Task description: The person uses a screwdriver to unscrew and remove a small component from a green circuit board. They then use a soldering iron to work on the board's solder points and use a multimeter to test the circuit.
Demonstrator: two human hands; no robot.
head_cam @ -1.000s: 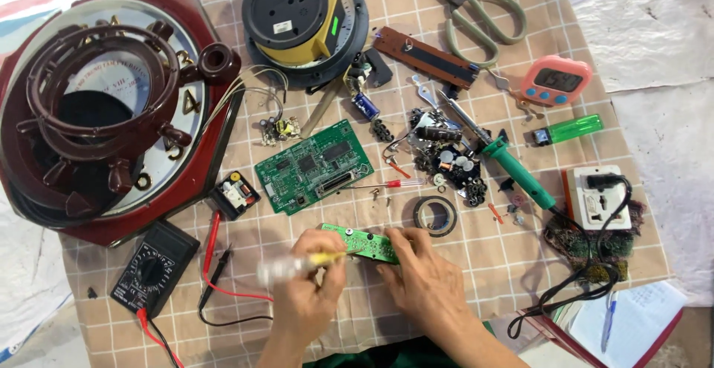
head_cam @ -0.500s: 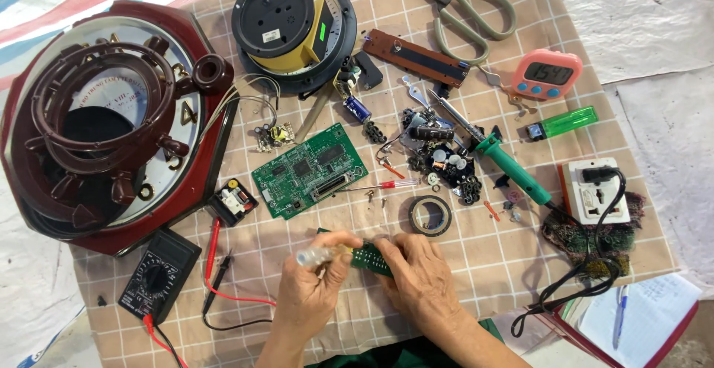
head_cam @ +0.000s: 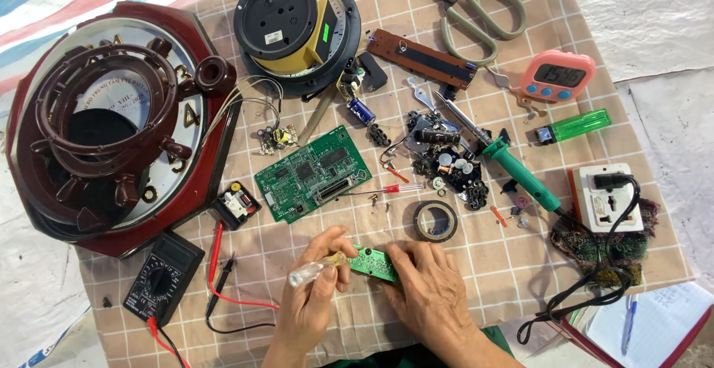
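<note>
Gripping a clear-handled screwdriver, the left hand works beside a small green circuit board that the right hand presses flat on the checked cloth. Light, stiff, probably fragile; best held by its edges.

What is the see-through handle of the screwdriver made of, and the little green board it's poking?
The screwdriver in the left hand looks like clear, glossy plastic: light shines through its handle. The small green board under the right hand looks like stiff, green-coated circuit board, probably fibreglass, with tiny shiny metal spots.
</note>
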